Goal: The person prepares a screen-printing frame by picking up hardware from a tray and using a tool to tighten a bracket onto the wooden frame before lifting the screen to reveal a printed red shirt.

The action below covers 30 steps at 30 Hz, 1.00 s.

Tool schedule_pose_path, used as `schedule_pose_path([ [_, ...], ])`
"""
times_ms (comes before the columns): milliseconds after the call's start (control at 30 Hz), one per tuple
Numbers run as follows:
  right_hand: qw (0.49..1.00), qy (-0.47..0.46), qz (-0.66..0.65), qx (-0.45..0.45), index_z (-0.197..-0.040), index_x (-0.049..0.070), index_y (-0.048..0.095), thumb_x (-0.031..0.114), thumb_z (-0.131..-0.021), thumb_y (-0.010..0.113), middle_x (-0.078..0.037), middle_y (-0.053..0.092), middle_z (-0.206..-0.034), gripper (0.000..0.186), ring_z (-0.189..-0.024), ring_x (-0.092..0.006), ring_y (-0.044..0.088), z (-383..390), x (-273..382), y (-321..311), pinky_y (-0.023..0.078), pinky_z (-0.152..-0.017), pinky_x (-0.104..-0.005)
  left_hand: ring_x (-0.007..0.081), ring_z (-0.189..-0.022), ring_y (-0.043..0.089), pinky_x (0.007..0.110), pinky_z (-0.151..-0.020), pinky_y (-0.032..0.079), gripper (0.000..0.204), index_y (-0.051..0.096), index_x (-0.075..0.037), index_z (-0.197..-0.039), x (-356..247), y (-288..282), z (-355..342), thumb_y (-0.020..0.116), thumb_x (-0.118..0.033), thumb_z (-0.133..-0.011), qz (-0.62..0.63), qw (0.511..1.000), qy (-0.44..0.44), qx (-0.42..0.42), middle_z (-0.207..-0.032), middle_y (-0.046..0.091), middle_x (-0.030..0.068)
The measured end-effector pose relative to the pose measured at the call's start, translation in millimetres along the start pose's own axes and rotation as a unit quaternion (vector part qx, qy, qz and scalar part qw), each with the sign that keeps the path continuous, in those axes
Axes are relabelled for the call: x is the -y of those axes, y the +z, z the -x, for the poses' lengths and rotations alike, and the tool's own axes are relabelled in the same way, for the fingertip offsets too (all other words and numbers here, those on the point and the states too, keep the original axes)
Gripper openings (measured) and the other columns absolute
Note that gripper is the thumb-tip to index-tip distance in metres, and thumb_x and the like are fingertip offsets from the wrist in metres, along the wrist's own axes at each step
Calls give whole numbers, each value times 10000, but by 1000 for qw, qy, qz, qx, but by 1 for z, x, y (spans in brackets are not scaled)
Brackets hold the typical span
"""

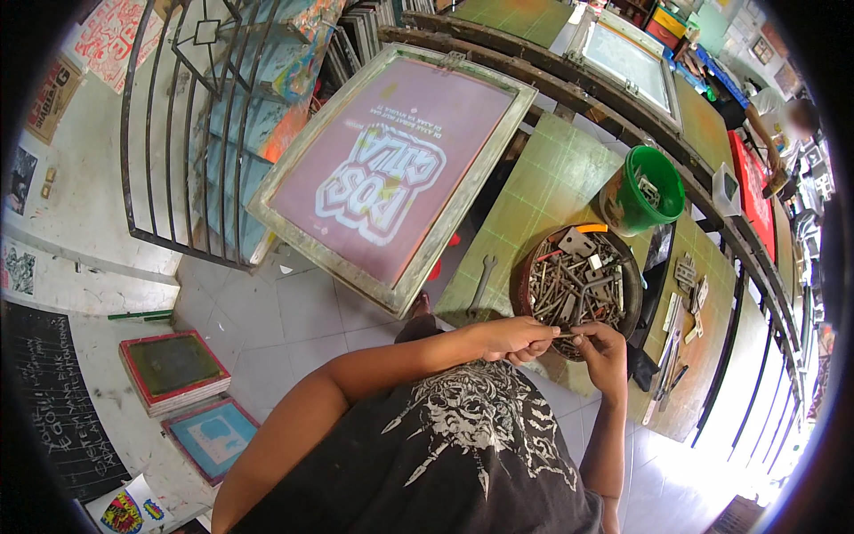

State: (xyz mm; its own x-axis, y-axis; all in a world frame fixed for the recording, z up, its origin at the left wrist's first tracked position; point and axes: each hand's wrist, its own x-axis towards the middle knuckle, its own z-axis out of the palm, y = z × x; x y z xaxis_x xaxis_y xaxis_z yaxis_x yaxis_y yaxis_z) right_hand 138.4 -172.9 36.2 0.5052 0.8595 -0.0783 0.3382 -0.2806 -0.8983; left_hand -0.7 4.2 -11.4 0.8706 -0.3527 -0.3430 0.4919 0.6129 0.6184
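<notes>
My left hand (519, 339) and my right hand (605, 350) meet over the near edge of a round tub (635, 299). Fingers of both are pinched on a small thin metal piece (567, 335), possibly a bolt; most of it is hidden by the fingertips. Inside the tub lies a heap of bolts and screws (569, 283), with flat metal plates and hinge-like parts among them. To the left of the tub, an open-ended wrench (482, 285) rests on the green board (544, 173). A green bucket (642, 190) with some metal pieces in it stands just behind the tub.
A large framed printing screen (378, 165) spans the left middle, in front of a barred metal rack (178, 133). Metal clamps (689, 294) and rulers (663, 356) lie on a board at right. Smaller framed screens (173, 369) sit lower left. Another person (774, 133) is at far right.
</notes>
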Motion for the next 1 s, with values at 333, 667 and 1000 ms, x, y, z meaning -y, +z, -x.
schedule_pose_path([
  [333, 979, 114, -171, -11, -1004, -31, 650, 74, -914, 634, -21, 648, -797, 140, -710, -95, 574, 4, -8, 7, 463, -661, -241, 69, -465, 211, 241, -424, 181, 527, 335, -154, -598, 7, -3, -5, 382, -425, -1048, 11, 1000, 5, 28, -556, 247, -62],
  [667, 993, -61, -90, -49, -997, -24, 681, -19, -814, 686, -90, 680, -941, 184, -901, -145, 632, 10, -4, -1, 484, -758, -248, 66, -459, 206, 227, -411, 189, 534, 346, -154, -590, 3, -3, -8, 374, -425, -1050, 114, 988, -54, 93, -559, 262, -64],
  [1000, 992, 61, -98, -60, -922, -21, 682, -17, -817, 682, -72, 684, -856, 105, -786, -123, 623, 19, -6, -1, 491, -700, -256, 64, -457, 192, 220, -410, 179, 543, 344, -165, -581, 7, -1, -10, 357, -435, -1052, 69, 993, -57, 80, -557, 253, -66],
])
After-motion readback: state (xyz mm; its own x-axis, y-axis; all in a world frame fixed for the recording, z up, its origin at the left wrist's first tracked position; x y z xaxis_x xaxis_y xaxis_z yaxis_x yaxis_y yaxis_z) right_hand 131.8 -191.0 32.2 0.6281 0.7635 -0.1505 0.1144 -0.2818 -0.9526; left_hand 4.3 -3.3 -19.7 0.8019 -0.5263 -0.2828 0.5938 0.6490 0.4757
